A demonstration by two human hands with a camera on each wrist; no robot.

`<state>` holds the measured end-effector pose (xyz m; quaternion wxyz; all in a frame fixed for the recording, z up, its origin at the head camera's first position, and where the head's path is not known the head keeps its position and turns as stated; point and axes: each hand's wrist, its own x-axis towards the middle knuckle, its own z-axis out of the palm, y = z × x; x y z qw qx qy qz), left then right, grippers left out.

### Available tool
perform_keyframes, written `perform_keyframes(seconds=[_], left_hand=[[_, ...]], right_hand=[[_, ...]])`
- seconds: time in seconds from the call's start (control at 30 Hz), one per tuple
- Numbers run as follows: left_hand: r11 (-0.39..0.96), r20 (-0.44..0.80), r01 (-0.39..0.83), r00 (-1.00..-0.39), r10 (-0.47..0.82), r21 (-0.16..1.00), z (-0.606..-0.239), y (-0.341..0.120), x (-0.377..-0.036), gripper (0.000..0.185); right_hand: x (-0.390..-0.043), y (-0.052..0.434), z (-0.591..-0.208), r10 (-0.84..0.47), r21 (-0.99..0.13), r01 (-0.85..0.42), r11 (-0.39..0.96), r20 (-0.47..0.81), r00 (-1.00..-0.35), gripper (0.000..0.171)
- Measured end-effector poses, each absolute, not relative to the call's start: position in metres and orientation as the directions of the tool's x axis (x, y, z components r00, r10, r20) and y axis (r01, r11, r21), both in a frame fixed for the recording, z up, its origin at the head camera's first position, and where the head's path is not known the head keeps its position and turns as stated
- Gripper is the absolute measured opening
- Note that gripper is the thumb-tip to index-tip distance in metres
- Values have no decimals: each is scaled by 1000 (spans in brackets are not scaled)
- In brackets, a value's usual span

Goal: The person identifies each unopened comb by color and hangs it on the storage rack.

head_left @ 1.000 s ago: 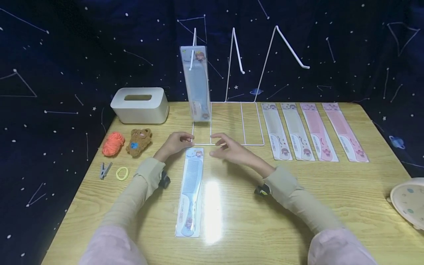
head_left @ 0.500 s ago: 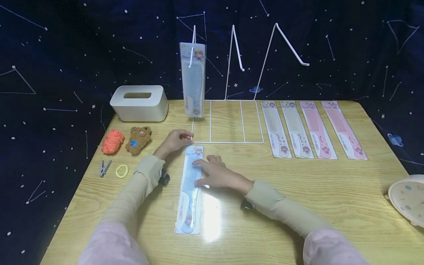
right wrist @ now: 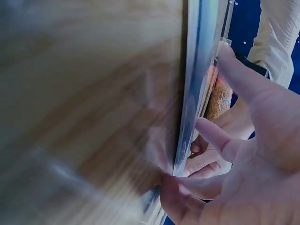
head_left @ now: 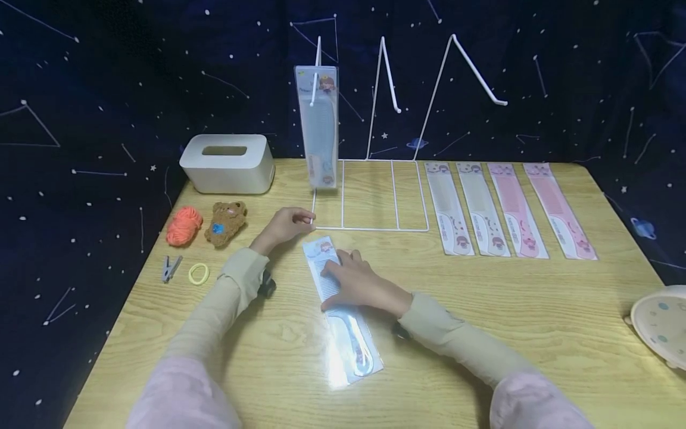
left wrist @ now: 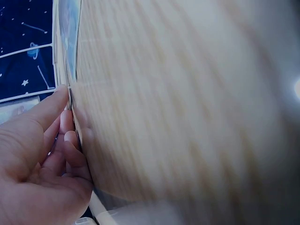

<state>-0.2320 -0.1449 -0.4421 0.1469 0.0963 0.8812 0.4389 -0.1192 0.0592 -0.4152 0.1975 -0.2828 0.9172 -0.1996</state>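
Note:
A packaged blue comb [head_left: 354, 342] lies slanted on the wooden table [head_left: 482, 333]. My right hand [head_left: 356, 285] covers its upper half, fingers curled on top and thumb at its left edge; the right wrist view shows the package [right wrist: 190, 108] edge-on against my fingertips [right wrist: 211, 136]. My left hand [head_left: 286, 223] pinches the front left corner of the white wire rack [head_left: 370, 228]. In the left wrist view my fingers [left wrist: 68, 136] close on the thin wire. A second blue comb package [head_left: 320, 128] hangs from the rack's left hook.
Two pale comb packages [head_left: 449, 208] and two pink ones [head_left: 517, 211] lie side by side right of the rack. A white tissue box [head_left: 227, 164], orange yarn [head_left: 184, 226], a brown bear [head_left: 226, 222], a clip [head_left: 170, 268] and a yellow hair tie [head_left: 198, 274] sit left. A plate [head_left: 661, 325] overhangs the right edge.
My right hand came down from the rack's front edge onto the lying blue comb package and turned it, its near end swinging right. The left hand stayed at the rack corner.

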Motion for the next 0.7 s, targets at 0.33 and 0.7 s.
perform_keyframes(seconds=[0.33,0.7], left_hand=[[592,-180,31,-939,294,805,-444,-146,-234,32],[592,-162,45,-942,293,805,-443,-145,-233,29]], right_hand=[[-116,80,-413,-561,-619,-298,727,-285,-777,67],[-117,96,-401,-576,-803,-138,580,-284,-766,59]])
